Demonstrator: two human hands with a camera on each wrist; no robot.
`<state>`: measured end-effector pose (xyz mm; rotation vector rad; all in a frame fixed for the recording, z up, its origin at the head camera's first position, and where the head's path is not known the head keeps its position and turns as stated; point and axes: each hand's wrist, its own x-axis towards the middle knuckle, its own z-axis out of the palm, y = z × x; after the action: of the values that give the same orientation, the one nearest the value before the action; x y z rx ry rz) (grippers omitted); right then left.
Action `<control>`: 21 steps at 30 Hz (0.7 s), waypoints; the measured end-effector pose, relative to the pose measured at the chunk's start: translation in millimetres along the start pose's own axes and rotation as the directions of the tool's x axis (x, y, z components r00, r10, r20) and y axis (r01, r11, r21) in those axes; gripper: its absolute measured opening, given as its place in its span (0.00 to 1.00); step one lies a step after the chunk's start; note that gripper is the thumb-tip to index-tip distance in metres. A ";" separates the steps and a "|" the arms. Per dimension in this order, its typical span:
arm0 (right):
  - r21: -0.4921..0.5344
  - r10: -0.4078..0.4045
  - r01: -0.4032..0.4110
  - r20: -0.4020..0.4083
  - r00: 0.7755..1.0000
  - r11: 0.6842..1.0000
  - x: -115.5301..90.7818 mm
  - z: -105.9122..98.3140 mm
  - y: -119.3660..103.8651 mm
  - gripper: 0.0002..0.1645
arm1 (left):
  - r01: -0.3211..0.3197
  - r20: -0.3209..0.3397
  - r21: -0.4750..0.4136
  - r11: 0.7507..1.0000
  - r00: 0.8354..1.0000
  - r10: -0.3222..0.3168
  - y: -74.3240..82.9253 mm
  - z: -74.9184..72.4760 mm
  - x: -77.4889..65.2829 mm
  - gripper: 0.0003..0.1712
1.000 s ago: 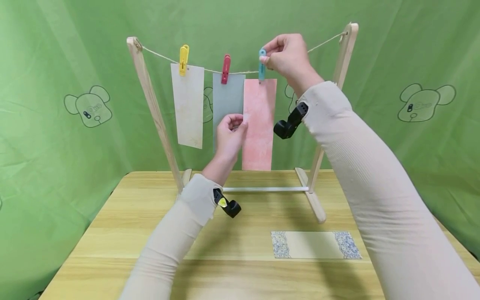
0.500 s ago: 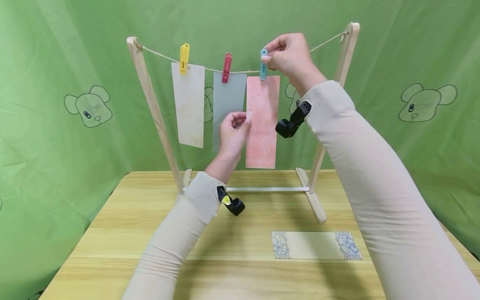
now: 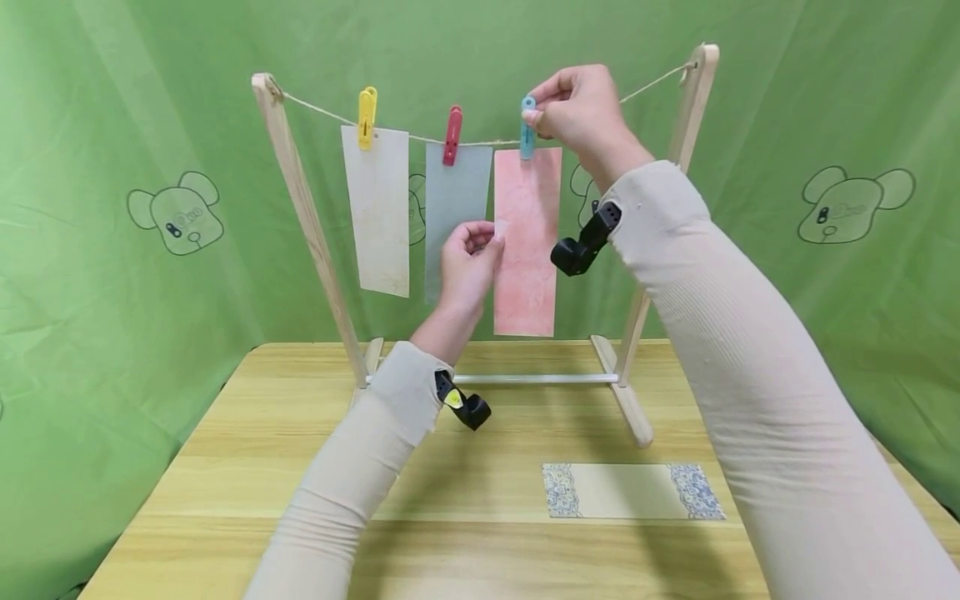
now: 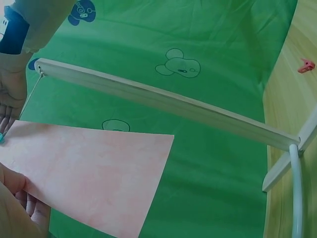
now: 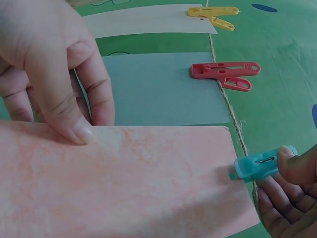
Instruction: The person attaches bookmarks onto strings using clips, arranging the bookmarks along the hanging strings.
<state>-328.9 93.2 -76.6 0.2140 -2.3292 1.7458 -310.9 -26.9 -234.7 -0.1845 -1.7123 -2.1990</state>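
Note:
A pink paper strip (image 3: 527,267) hangs at the right of the row, and my left hand (image 3: 467,262) pinches its left edge between thumb and fingers. My right hand (image 3: 588,112) pinches the handle end of a light blue clothespin (image 3: 527,133) at the rope (image 5: 233,116). The clothespin's nose overlaps the strip's top edge in the right wrist view, close to a small hole. To the left, a red clothespin (image 3: 452,137) holds a grey-blue paper strip (image 3: 457,187) on the rope. A yellow clothespin (image 3: 367,121) holds a whitish strip (image 3: 378,212) further left.
The rope runs between two wooden posts (image 3: 693,108) joined by a low white bar (image 3: 536,379). A cream strip with blue patterned ends (image 3: 622,490) lies on the wooden table (image 3: 247,475). A pinkish-red clip (image 4: 306,65) lies on the table in the left wrist view.
The pink strip has risen and shifted slightly right with my left hand, so its top edge now meets the blue clothespin. My right hand has shifted slightly right, still gripping the clothespin.

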 end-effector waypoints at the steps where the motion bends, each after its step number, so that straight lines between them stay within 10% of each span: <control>1: -0.003 -0.004 0.004 0.001 1.000 1.000 -0.2 -0.1 -0.1 0.07 | 0.001 0.001 -0.002 1.000 1.000 -0.001 -0.1 0.1 0.2 0.10; 21: -0.014 -0.018 0.018 0.032 0.999 1.000 1.4 -4.7 3.6 0.09 | 0.006 0.028 -0.009 1.000 1.000 -0.006 6.1 2.5 2.7 0.12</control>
<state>-330.8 98.7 -78.4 0.2616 -2.3538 1.7295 -311.5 -26.3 -227.7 -0.2132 -1.7194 -2.2194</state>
